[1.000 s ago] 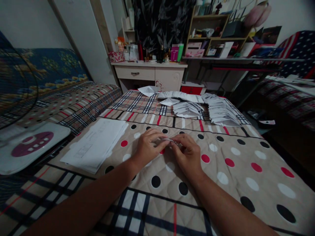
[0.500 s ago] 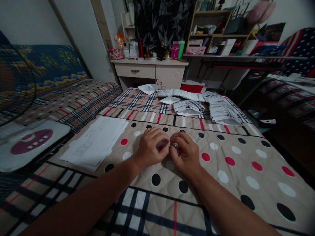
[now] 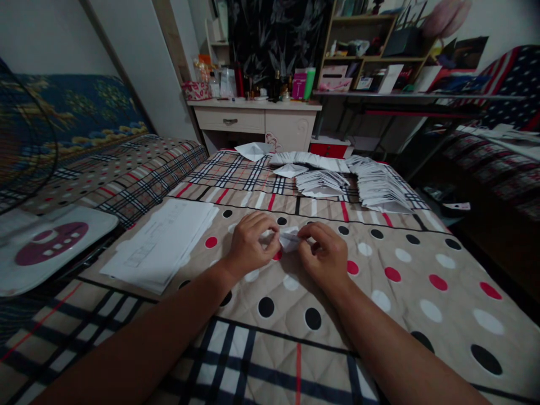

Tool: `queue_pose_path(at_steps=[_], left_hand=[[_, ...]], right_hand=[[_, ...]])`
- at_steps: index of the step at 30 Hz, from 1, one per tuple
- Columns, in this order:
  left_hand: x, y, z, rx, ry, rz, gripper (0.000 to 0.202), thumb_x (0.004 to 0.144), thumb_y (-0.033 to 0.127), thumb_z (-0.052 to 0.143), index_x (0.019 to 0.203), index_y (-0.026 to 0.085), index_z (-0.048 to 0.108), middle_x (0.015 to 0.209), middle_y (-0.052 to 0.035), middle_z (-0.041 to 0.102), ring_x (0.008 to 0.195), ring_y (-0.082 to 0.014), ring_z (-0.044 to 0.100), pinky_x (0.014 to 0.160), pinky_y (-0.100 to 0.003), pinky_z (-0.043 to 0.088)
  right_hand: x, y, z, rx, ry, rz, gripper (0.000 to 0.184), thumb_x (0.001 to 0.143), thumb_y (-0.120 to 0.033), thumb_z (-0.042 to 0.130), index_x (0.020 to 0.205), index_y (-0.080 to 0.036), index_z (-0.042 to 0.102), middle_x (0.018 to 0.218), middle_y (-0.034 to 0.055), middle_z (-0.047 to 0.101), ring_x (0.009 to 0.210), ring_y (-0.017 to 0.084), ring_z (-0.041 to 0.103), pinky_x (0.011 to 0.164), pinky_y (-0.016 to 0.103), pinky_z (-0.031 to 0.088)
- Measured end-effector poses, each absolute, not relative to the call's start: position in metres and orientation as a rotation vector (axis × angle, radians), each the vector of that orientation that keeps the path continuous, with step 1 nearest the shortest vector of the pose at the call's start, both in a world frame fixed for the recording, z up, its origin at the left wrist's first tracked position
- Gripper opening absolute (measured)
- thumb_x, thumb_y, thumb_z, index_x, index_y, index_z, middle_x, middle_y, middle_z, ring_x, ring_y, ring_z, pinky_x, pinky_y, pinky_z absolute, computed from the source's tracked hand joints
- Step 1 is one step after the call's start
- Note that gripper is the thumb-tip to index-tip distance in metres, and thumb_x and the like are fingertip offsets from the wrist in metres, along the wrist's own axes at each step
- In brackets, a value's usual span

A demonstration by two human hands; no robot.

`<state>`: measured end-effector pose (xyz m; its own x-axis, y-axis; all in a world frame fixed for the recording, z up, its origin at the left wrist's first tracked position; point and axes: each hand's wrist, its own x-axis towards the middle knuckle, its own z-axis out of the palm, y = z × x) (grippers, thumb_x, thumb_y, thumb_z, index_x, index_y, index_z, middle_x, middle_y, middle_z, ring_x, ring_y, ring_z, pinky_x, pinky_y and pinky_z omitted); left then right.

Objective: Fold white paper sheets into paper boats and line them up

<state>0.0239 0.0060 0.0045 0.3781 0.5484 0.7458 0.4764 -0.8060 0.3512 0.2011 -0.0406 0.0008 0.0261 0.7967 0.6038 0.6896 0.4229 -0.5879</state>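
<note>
A small piece of folded white paper (image 3: 289, 239) is stretched between my hands, just above the dotted bedspread (image 3: 270, 349). My left hand (image 3: 253, 243) pinches its left end between thumb and forefinger. At its right end, my right hand (image 3: 324, 251) grips the paper the same way, the other fingers curled. The fingers cover both ends of the paper. To the left of my hands lies a stack of flat printed sheets (image 3: 169, 236). Beyond them sit rows of folded paper pieces (image 3: 382, 185) and a folded paper shape (image 3: 253, 151).
A white plastic stool top (image 3: 101, 225) with a purple print stands beside the bed at left, near a fan guard (image 3: 54, 140). A dresser (image 3: 230, 121) with bottles is past the bed's far end. A shelved desk (image 3: 379, 95) stands at back right.
My hands have drawn apart, the left going left and the right going slightly right. The white paper, largely hidden between the fingers before, now shows between them.
</note>
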Motion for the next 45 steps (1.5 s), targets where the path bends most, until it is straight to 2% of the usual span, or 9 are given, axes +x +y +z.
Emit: queue_pose_path(at_steps=[5,12,17,21,26,29,35,40,45], left_hand=[[0.021,0.014,-0.001,2.558,0.98,1.359,0.022,0.077,0.003,0.053,0.087,0.019,0.065,0.09,-0.0044,0.066,0.088,-0.0182,0.059,0.081,-0.034,0.048],[0.014,0.016,-0.004,2.719,1.179,0.996,0.033,0.068,-0.004,0.052,0.081,0.021,0.067,0.101,-0.0043,0.066,0.099,-0.0231,0.057,0.086,-0.04,0.048],[0.012,0.011,-0.001,2.793,1.171,0.845,0.031,0.07,0.003,0.058,0.093,0.023,0.069,0.114,-0.0068,0.063,0.11,-0.027,0.054,0.091,-0.045,0.046],[0.012,0.008,0.001,2.845,1.071,0.776,0.033,0.073,0.008,0.062,0.1,0.026,0.07,0.129,-0.0059,0.057,0.12,-0.0277,0.05,0.096,-0.047,0.043],[0.01,0.009,0.004,2.876,1.084,0.781,0.008,0.08,0.024,0.068,0.087,0.021,0.07,0.123,-0.008,0.06,0.117,-0.0283,0.052,0.096,-0.048,0.044],[0.009,0.009,0.005,2.914,1.077,0.815,0.009,0.078,0.028,0.072,0.082,0.02,0.069,0.122,-0.0083,0.061,0.116,-0.0289,0.052,0.095,-0.048,0.043],[0.013,0.004,0.006,2.969,1.013,0.796,0.013,0.079,0.02,0.07,0.09,0.024,0.071,0.134,-0.0071,0.056,0.122,-0.0295,0.05,0.095,-0.049,0.043],[0.014,0.005,0.004,2.943,1.076,0.865,0.006,0.082,0.019,0.066,0.081,0.021,0.071,0.126,-0.0073,0.061,0.117,-0.0284,0.053,0.091,-0.046,0.045],[0.012,0.009,0.001,2.783,1.199,0.935,0.003,0.08,0.023,0.069,0.08,0.021,0.071,0.119,-0.0056,0.064,0.112,-0.026,0.056,0.09,-0.044,0.047]], right_hand=[[0.203,-0.036,0.0,-1.35,-1.712,0.184,0.017,0.073,-0.011,0.051,0.079,-0.02,0.063,0.084,0.0039,0.064,0.079,0.02,0.06,0.064,0.029,0.045],[0.216,-0.031,0.0,-1.59,-1.774,0.138,0.02,0.069,-0.017,0.057,0.086,-0.021,0.068,0.08,0.0025,0.067,0.074,0.02,0.06,0.064,0.03,0.041],[0.227,-0.028,-0.001,-1.578,-1.842,0.229,0.017,0.072,-0.024,0.062,0.087,-0.023,0.069,0.081,0.0007,0.069,0.076,0.019,0.061,0.066,0.03,0.042],[0.226,-0.029,-0.001,-1.449,-1.878,0.29,0.018,0.073,-0.016,0.059,0.088,-0.022,0.067,0.096,0.0029,0.068,0.087,0.02,0.063,0.075,0.032,0.046],[0.224,-0.032,0.0,-1.397,-1.902,0.155,0.02,0.071,-0.013,0.056,0.085,-0.021,0.067,0.113,0.0066,0.063,0.099,0.023,0.062,0.079,0.033,0.048],[0.224,-0.034,0.002,-1.485,-1.942,-0.014,0.015,0.073,-0.019,0.059,0.084,-0.021,0.068,0.116,0.0094,0.062,0.101,0.027,0.06,0.08,0.038,0.049],[0.215,-0.039,0.003,-1.394,-2.128,-0.109,0.03,0.068,-0.007,0.056,0.089,-0.022,0.071,0.133,0.0098,0.054,0.114,0.03,0.052,0.089,0.044,0.047],[0.214,-0.038,-0.001,-1.52,-2.089,-0.132,0.02,0.074,-0.011,0.056,0.085,-0.02,0.071,0.125,0.012,0.06,0.108,0.03,0.055,0.084,0.043,0.048],[0.22,-0.033,-0.003,-1.567,-2.022,-0.072,0.02,0.074,-0.012,0.059,0.087,-0.021,0.071,0.113,0.0092,0.064,0.099,0.026,0.059,0.078,0.038,0.048]])
